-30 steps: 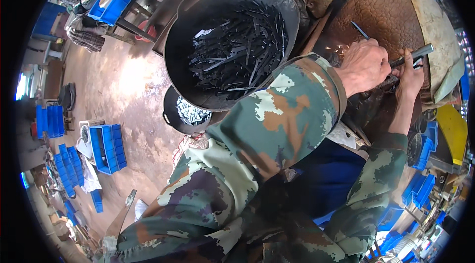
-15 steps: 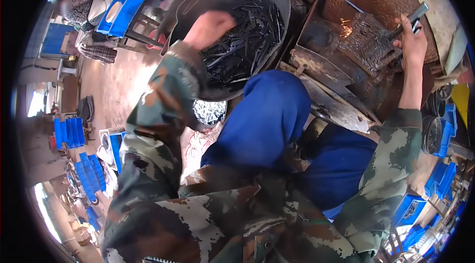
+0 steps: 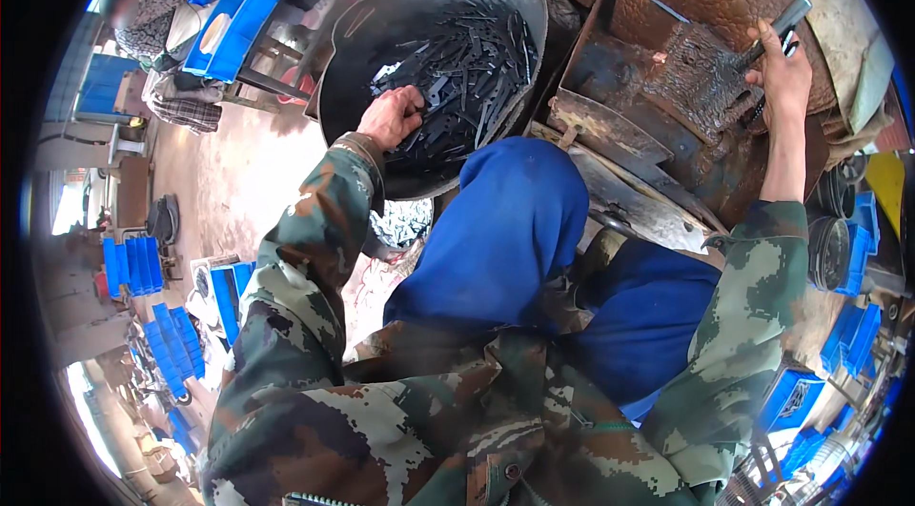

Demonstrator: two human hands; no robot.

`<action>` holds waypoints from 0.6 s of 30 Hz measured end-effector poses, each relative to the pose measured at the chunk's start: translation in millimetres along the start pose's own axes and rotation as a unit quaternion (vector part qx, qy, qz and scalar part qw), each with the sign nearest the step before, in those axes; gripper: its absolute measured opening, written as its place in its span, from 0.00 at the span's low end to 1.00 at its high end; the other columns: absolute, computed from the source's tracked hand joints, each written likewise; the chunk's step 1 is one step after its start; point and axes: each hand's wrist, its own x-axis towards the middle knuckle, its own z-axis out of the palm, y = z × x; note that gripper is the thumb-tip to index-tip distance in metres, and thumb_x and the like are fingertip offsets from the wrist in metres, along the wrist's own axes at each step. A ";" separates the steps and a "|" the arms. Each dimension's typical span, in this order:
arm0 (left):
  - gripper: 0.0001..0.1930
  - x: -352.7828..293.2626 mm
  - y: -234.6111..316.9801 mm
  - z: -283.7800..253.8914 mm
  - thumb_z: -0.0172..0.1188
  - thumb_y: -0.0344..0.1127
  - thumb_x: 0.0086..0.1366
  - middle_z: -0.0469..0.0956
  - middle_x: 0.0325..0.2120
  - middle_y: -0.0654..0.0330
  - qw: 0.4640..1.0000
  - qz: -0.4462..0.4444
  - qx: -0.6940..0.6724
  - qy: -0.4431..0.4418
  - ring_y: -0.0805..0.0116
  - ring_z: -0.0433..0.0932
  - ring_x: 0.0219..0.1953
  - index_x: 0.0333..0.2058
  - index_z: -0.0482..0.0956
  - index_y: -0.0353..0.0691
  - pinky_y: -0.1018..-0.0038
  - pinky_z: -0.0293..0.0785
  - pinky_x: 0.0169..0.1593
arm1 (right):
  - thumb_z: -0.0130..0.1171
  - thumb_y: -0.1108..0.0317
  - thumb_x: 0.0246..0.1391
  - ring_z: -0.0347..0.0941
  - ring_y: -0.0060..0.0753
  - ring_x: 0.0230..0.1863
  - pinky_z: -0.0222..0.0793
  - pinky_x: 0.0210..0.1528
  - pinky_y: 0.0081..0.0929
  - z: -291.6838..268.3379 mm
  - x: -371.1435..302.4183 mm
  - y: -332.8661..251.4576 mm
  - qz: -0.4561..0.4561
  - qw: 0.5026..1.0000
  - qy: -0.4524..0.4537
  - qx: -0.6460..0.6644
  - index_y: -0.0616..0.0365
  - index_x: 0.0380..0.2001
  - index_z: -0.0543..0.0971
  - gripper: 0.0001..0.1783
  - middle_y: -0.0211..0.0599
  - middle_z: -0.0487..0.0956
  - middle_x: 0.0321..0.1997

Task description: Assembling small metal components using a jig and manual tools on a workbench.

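Observation:
My left hand point(image 3: 393, 117) is inside the near left part of a large black tub point(image 3: 348, 68), over a heap of thin dark metal strips point(image 3: 477, 58). Its fingers curl down and press together; what they hold, if anything, is hidden. At the right, my right hand point(image 3: 785, 68) is wrapped round a grey metal handle point(image 3: 793, 14) beside a rough, crusted dark block point(image 3: 701, 77). The block sits in a brown, rusty metal tray point(image 3: 610, 68). At the block's far left edge is a small pale glowing spot point(image 3: 660, 58). A thin metal strip point(image 3: 670, 9) lies behind it.
A bucket of small shiny pieces point(image 3: 402, 222) stands below the tub, by my blue-trousered knee point(image 3: 524, 211). A worn metal ledge point(image 3: 634, 206) edges the tray. Blue bins point(image 3: 172, 344) stand at left, with more at right. Another person point(image 3: 143, 25) is at the far left.
My left hand has drawn back toward me within the tub and is no longer blurred. The orange sparks by the block have died down. My right hand keeps its grip on the handle.

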 end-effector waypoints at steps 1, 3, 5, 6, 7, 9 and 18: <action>0.12 -0.5 -1.8 -3.0 0.61 0.27 0.53 0.77 0.33 0.55 0.997 0.070 0.023 0.007 0.53 0.77 0.38 0.38 0.75 0.37 0.63 0.74 0.42 | 0.61 0.56 0.60 0.65 0.14 0.24 0.70 0.20 0.18 1.4 0.3 -0.7 0.002 1.000 0.001 -0.004 0.56 0.46 0.79 0.18 0.28 0.83 0.41; 0.12 -3.6 -5.6 -5.7 0.60 0.27 0.53 0.76 0.32 0.55 0.989 0.137 0.047 0.011 0.55 0.76 0.38 0.38 0.74 0.38 0.64 0.74 0.42 | 0.61 0.56 0.60 0.65 0.14 0.24 0.70 0.21 0.18 4.9 -0.1 0.4 0.007 1.000 0.000 -0.006 0.56 0.46 0.79 0.18 0.28 0.83 0.41; 0.12 -8.1 1.3 -11.6 0.60 0.27 0.52 0.74 0.32 0.55 0.991 0.133 -0.004 0.011 0.55 0.75 0.38 0.37 0.74 0.37 0.66 0.73 0.42 | 0.61 0.56 0.61 0.65 0.14 0.24 0.71 0.21 0.18 0.9 -3.3 -10.6 0.010 1.000 0.007 -0.021 0.56 0.46 0.79 0.18 0.27 0.83 0.41; 0.09 -10.1 2.9 -17.6 0.59 0.26 0.57 0.73 0.32 0.58 0.990 0.141 0.010 0.002 0.61 0.75 0.38 0.38 0.74 0.36 0.70 0.72 0.43 | 0.61 0.56 0.61 0.65 0.14 0.24 0.71 0.21 0.18 -0.4 -3.9 -14.6 0.007 1.000 0.009 -0.022 0.56 0.46 0.79 0.18 0.27 0.83 0.41; 0.09 -14.9 11.3 -23.4 0.59 0.26 0.57 0.73 0.32 0.58 0.990 0.142 0.009 0.002 0.61 0.75 0.38 0.38 0.74 0.36 0.70 0.72 0.43 | 0.61 0.55 0.61 0.62 0.12 0.22 0.69 0.21 0.18 -1.4 -3.0 -16.9 0.005 1.000 0.008 -0.023 0.56 0.48 0.78 0.19 0.26 0.82 0.39; 0.05 -24.5 26.0 -30.0 0.55 0.22 0.61 0.74 0.32 0.61 0.980 0.047 -0.188 0.044 0.67 0.75 0.38 0.37 0.74 0.37 0.73 0.71 0.45 | 0.61 0.55 0.61 0.59 0.11 0.19 0.68 0.21 0.17 -0.1 -1.5 -13.0 0.007 1.000 0.009 -0.025 0.56 0.50 0.77 0.20 0.25 0.82 0.37; 0.04 4.2 68.3 -51.6 0.54 0.26 0.68 0.80 0.40 0.54 0.797 0.083 -0.531 0.275 0.68 0.80 0.37 0.40 0.75 0.36 0.72 0.78 0.45 | 0.61 0.53 0.60 0.67 0.13 0.25 0.71 0.21 0.18 -4.2 1.9 -0.5 0.001 1.000 0.005 -0.016 0.55 0.46 0.79 0.19 0.26 0.83 0.40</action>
